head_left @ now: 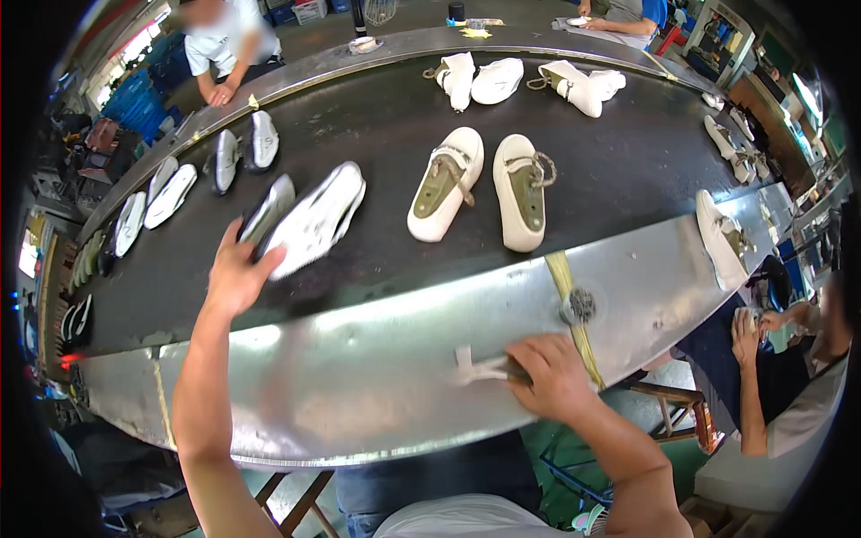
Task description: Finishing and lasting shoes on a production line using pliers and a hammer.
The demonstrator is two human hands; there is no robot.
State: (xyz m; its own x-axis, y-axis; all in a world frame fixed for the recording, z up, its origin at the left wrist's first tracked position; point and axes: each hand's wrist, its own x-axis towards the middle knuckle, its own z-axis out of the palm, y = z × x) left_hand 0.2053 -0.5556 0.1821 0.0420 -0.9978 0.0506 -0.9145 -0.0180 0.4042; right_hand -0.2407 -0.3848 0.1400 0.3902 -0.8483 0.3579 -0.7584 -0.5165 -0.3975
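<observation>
Right arm (623,444), fingers (531,360) round flat-headed tool (487,369) over shiny metal (359,386)

Nope, can't read any words or numbers here. The white shirt (215,52) between 10 and 11 o'clock has a faint dark mark, too small to make out.

On my feed I can't see the end of the pale tool (489,368) that the right hand (554,377) covers, and its exposed head is smeared. Near the left hand (238,273), the white shoe (323,215) is blurred. The lower edge crops both arms (202,403); the greenish items (88,258) at far left are too small to identify.
</observation>
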